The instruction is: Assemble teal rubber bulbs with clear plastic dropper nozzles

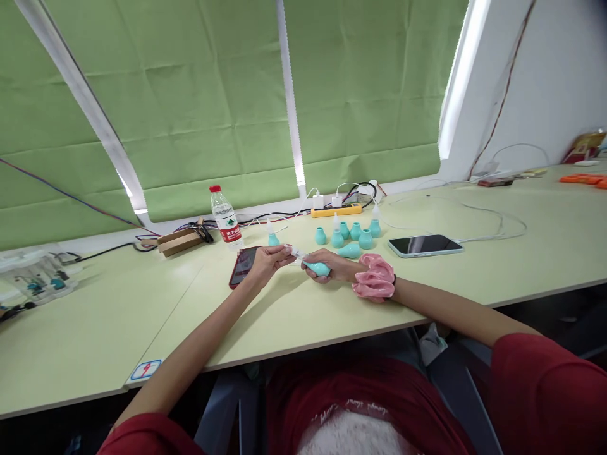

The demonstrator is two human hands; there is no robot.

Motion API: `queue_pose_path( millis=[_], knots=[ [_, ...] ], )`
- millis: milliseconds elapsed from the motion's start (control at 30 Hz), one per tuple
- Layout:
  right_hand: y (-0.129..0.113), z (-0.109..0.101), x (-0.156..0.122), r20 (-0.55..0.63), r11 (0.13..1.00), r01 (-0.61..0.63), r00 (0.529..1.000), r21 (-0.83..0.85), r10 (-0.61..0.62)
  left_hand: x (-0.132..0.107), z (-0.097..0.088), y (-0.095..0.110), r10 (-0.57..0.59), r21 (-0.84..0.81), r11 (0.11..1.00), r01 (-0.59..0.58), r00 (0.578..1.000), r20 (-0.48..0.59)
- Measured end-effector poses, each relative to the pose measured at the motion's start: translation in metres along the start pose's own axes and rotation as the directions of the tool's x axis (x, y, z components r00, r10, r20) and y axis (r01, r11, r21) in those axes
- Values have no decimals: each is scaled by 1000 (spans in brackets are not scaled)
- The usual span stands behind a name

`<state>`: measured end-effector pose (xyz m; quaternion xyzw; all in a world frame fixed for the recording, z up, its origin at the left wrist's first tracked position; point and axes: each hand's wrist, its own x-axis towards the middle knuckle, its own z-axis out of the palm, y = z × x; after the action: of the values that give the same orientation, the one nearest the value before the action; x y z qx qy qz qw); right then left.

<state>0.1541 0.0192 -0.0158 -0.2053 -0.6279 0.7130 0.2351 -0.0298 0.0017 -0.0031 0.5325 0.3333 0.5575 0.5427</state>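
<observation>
In front of me, above the table, my right hand (336, 265) is wrapped round a teal rubber bulb (317, 268) of a bulb syringe. A clear nozzle (298, 253) sits at the bulb's neck, pointing up and left. My left hand (269, 261) pinches the nozzle's far end between thumb and fingers. Whether nozzle and bulb are fully joined, I cannot tell. Just past my right hand lies another teal bulb (349, 251) on its side. Behind it stand several more bulbs (365, 239), a few with nozzles. One bulb with a nozzle (274, 239) stands apart, beyond my left hand.
A dark phone with a red edge (241, 270) lies partly behind my left hand. Further back are a water bottle (227, 220), a cardboard tray (180, 241) and a yellow power strip (334, 211) with cables. At right lies a charging phone (425, 245).
</observation>
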Motion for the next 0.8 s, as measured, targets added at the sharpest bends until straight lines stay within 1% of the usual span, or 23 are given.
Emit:
queue_pose_path(
  millis=[133,233,400,467,533,600,633,700,733,767,800],
  knots=[
    [-2,-1,-1,124,989,-65,991,135,48,-1,0,2,-6,7,1000,6,999,52],
    [-4,-2,-2,168,979,-82,984,184,51,-1,1,3,-23,-7,1000,23,998,61],
    [-5,-2,-3,165,970,-110,983,217,74,0,5,3,-7,-23,1000,8,998,65],
    [-6,-3,-2,151,970,-107,986,220,74,1,9,2,-8,-19,1000,8,1000,28],
    [-7,-3,-2,124,972,-72,991,222,45,2,14,3,-3,4,1000,3,1000,-24],
    [-9,-4,0,73,979,-19,997,204,4,5,23,10,19,66,998,-15,998,-63],
    [-10,-5,0,28,983,13,999,185,-19,7,27,16,35,119,993,-26,997,-72],
    [-13,-8,2,-105,988,91,991,126,-78,17,35,33,103,230,969,-85,993,-65],
    [-15,-11,3,-208,986,148,970,76,-129,25,37,43,162,291,946,-143,986,-44],
    [-17,-14,3,-323,978,209,925,0,-198,34,38,52,231,346,914,-210,973,-21],
    [-18,-18,4,-440,957,269,851,-105,-287,44,37,60,297,394,879,-269,955,-9]
  ],
)
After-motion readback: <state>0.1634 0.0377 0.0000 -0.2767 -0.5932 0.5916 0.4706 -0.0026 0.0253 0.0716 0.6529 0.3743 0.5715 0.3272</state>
